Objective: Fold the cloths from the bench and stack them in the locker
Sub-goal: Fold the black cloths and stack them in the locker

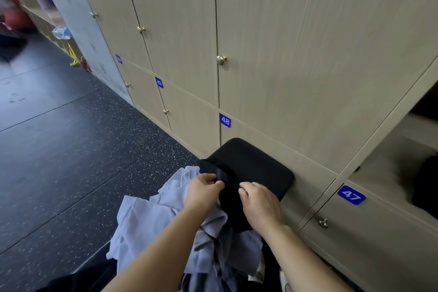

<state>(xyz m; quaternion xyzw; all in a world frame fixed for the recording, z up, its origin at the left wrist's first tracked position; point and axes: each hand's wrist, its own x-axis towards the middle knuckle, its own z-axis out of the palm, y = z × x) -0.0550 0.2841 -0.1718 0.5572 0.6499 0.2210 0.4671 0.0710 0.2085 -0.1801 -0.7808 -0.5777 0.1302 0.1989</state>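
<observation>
The left hand [203, 191] and the right hand [260, 201] both pinch the black cloth [233, 213] on the bench [251, 161], so they should pull its edge flat and straight before folding.

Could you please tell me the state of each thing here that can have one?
left hand: pinches the black cloth.
right hand: pinches the black cloth.
black cloth: unfolded, bunched, held by both hands.
pale cloths: unfolded, in a heap.
locker 33: shut.
locker 48: shut.
locker 47: shut.
locker above 47: open, something dark inside.
</observation>
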